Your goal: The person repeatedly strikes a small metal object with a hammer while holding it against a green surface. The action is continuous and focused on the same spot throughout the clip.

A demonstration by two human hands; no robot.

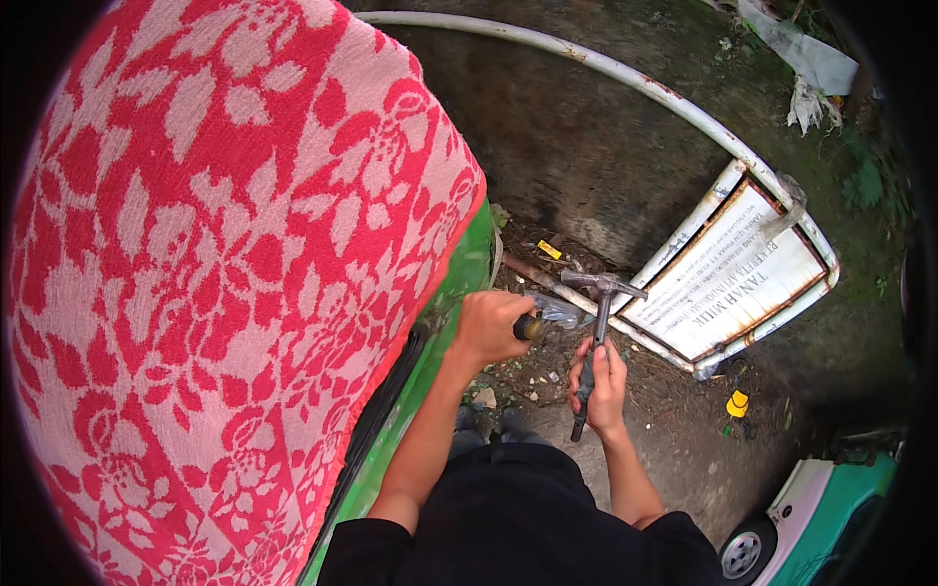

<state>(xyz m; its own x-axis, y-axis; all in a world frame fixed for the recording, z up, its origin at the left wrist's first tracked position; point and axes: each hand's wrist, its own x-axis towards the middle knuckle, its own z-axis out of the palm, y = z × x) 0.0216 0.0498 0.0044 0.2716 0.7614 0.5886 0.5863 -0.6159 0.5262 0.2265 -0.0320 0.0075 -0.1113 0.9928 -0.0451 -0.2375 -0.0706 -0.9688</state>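
Littered ground (674, 435) beside a green panel (477, 249), two hands at work with a hammer (603, 320).
Right hand (606, 386) has its fingers wrapped round the hammer's handle, the head above the fist and the butt showing below it; left hand (489, 330), just beside the panel, is curled around a dark piece (529, 326), perhaps a handle, though too little shows to be sure. Red-and-pink cloth (225, 244) spreads at the left; a rusty white sign (733, 273) leans beyond the hammer, and a car (811, 518) stands at lower right.
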